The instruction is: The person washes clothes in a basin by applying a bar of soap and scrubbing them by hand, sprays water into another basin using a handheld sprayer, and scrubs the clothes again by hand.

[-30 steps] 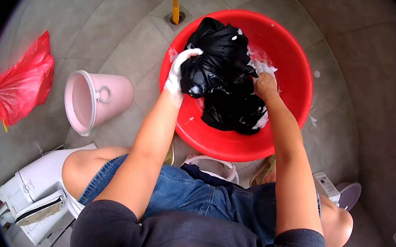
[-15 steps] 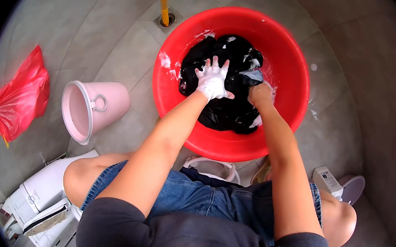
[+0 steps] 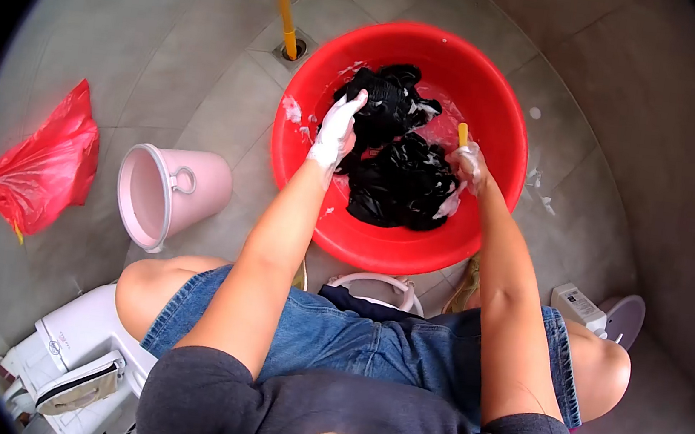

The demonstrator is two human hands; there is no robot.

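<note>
Wet black cloth (image 3: 402, 185) with white suds lies bunched in a red basin (image 3: 493, 216). My left hand (image 3: 337, 133), coated in foam, is at the left side of the cloth. It is seen edge-on against an upper bunch, its fingers partly hidden and closed on the fabric. My right hand (image 3: 469, 167), also sudsy, is at the basin's right side, beside the lower bunch. Its fingers are wrapped round something with a yellow handle (image 3: 463, 134) whose end sticks up; the rest is hidden by the hand.
A pink bucket (image 3: 200, 192) lies on its side left of the basin, with a red plastic bag (image 3: 49, 166) beyond. A yellow pipe (image 3: 286, 4) enters a floor drain (image 3: 298, 47). A white bottle (image 3: 577, 307) stands by my right knee. A pink-handled container (image 3: 374, 280) sits between my legs.
My left hand has gone from lying spread on the cloth to its left side. The cloth has shifted into two bunches. My right hand has turned, and the yellow handle now shows.
</note>
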